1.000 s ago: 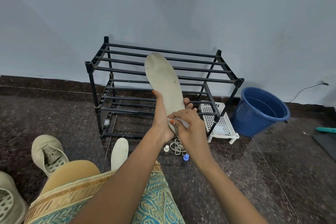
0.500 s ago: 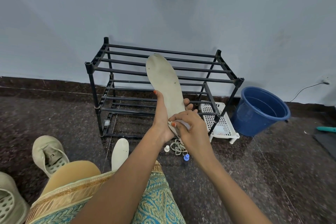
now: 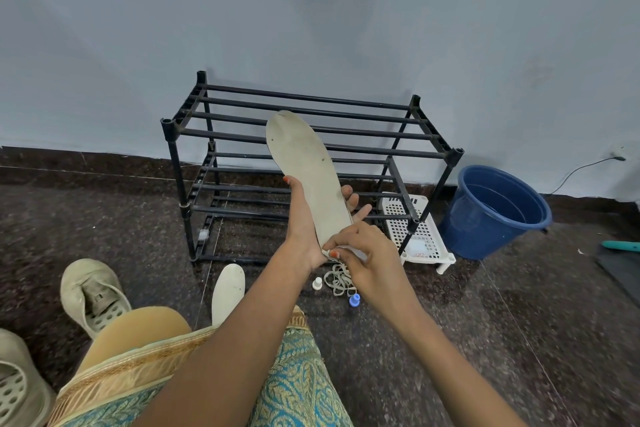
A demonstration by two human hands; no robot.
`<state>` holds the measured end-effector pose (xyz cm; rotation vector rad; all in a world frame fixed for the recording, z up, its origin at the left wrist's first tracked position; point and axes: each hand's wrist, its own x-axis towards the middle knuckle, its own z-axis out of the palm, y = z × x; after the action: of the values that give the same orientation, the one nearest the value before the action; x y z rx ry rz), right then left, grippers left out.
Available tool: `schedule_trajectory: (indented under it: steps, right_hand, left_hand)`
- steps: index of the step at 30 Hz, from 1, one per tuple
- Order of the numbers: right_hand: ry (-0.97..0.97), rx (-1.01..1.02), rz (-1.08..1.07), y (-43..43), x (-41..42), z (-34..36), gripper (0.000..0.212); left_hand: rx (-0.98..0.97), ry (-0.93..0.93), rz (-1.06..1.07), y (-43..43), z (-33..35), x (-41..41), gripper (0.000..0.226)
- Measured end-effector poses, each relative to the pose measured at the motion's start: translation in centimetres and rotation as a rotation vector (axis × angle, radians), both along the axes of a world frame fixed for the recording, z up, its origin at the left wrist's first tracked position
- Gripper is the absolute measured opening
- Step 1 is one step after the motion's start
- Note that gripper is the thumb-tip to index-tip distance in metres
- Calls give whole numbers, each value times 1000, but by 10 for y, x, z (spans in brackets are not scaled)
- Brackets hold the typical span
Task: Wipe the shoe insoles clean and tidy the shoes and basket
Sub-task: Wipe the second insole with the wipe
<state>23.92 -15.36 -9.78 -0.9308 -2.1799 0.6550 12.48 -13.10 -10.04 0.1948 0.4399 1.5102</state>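
1. Two hands meet at centre: left hand (image 3: 303,222) curls round the insole (image 3: 306,166), toe pointing to 11 o'clock.
2. Right hand (image 3: 372,262) pinches a white wipe (image 3: 360,255) (mostly hidden) against the heel.
3. Second insole (image 3: 228,289) lies at their 8 o'clock, basket (image 3: 417,236) at 3 o'clock.

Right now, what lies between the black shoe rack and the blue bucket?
A white perforated basket, partly behind the rack's front leg, beside the bucket; the head view shows it.
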Motion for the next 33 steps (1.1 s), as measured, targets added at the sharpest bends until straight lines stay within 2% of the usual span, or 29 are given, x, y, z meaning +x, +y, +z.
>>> schedule_trajectory:
  steps: [12, 17, 23, 33]
  right_hand:
    - [-6, -14, -16, 2, -6, 5, 17]
    - [-24, 50, 27, 0, 6, -1, 17]
    - [-53, 115, -20, 4, 14, -4, 19]
    - [36, 66, -53, -3, 0, -8, 15]
  left_hand:
    - [-9, 56, -16, -3, 2, 3, 85]
    - [-17, 39, 26, -1, 3, 2, 84]
    - [-29, 13, 58, -4, 6, 3, 81]
    - [-22, 81, 112, -4, 8, 4, 84]
